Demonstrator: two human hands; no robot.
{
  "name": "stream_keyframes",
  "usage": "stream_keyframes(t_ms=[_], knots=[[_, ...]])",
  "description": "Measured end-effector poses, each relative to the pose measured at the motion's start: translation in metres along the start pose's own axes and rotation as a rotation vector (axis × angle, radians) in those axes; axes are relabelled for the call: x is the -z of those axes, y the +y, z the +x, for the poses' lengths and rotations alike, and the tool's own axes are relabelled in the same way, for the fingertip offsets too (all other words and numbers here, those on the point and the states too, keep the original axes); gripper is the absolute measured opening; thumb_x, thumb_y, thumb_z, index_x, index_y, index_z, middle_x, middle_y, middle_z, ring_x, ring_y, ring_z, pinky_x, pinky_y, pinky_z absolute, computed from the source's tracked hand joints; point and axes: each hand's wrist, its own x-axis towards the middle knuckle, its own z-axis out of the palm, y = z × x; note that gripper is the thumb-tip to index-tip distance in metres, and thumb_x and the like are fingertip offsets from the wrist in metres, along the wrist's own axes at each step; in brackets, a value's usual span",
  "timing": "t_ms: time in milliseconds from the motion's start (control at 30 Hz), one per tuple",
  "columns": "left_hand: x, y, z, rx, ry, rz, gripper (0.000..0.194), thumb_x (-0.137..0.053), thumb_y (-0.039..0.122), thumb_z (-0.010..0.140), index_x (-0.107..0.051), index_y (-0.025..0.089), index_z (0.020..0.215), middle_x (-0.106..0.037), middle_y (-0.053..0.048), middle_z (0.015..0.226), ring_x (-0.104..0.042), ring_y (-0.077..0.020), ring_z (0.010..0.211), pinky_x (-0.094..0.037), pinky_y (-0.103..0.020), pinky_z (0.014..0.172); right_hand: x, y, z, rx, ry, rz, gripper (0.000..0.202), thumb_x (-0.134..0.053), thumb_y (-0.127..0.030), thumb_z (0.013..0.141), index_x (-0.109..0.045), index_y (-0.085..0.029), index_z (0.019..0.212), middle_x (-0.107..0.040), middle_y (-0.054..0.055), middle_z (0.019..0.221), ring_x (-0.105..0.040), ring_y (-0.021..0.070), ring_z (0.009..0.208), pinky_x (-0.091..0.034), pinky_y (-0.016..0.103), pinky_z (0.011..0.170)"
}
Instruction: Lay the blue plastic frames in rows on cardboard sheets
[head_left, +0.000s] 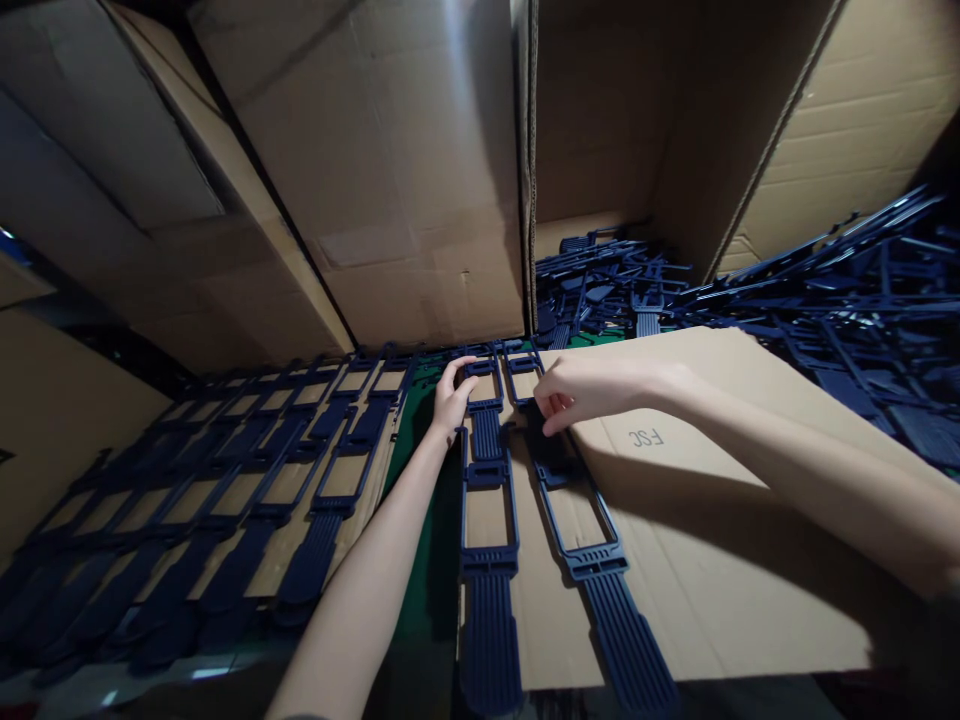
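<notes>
At left, a cardboard sheet (341, 478) carries roughly seven columns of dark-blue plastic frames (326, 545); dimness blurs the count. A green strip of desk (413, 428) divides it from a second sheet (697, 415) with two columns of ribbed frames (491, 640), overhanging its near edge. The left hand (452, 398), thumb and forefinger apart, touches the left column's far end; the right hand (561, 392), fingers curled, meets the right column, grip unclear. Cardboard marked FSC stretches rightward, leaving room; one heap (862, 320) lies beyond.
</notes>
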Motion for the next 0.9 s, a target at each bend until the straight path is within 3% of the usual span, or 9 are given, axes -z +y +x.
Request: stream_keyframes(t_ms=[100, 400, 667, 900], knots=[[-0.0004, 0.0011, -0.0007, 0.004, -0.007, -0.002, 0.031, -0.056, 0.024, 0.073, -0.061, 0.021, 0.103, -0.062, -0.005, 0.115, -0.054, -0.0245, 0.113, -0.040, -0.038, 0.099, -0.0004, -0.0051, -0.0040, -0.059, -0.101, 0.002, 0.027, -0.069, -0.042, 0.072, -0.066, -0.017, 0.081, -0.065, 0.001, 0.072, -0.053, 0.0122, 0.059, -0.031, 0.024, 0.052], [-0.0001, 0.0001, -0.0005, 0.006, 0.004, 0.015, 0.031, -0.056, 0.023, 0.073, -0.062, 0.022, 0.104, -0.062, -0.005, 0.115, -0.054, -0.0245, 0.113, -0.038, -0.039, 0.101, 0.0008, -0.0040, -0.0055, -0.210, -0.071, -0.226, 0.005, -0.061, -0.017, 0.070, -0.064, -0.016, 0.066, -0.058, 0.003, 0.062, -0.045, 0.0125, 0.056, -0.025, 0.026, 0.049], [0.0010, -0.0010, 0.0004, 0.010, -0.005, 0.017, 0.031, -0.056, 0.024, 0.073, -0.062, 0.022, 0.104, -0.062, -0.005, 0.115, -0.053, -0.0251, 0.113, -0.039, -0.039, 0.101, 0.0014, -0.0071, -0.0034, -0.218, -0.212, -0.216, 0.015, -0.056, -0.025, 0.077, -0.065, -0.016, 0.070, -0.053, 0.000, 0.061, -0.040, 0.0110, 0.053, -0.025, 0.027, 0.050], [0.0010, 0.0009, 0.0005, 0.011, -0.006, 0.025, 0.032, -0.056, 0.025, 0.073, -0.062, 0.022, 0.104, -0.061, -0.005, 0.117, -0.052, -0.0253, 0.115, -0.038, -0.040, 0.102, 0.0022, -0.0065, -0.0047, -0.200, -0.147, -0.218, 0.010, -0.061, -0.026, 0.072, -0.064, -0.017, 0.068, -0.055, 0.000, 0.061, -0.042, 0.0117, 0.054, -0.024, 0.026, 0.050]])
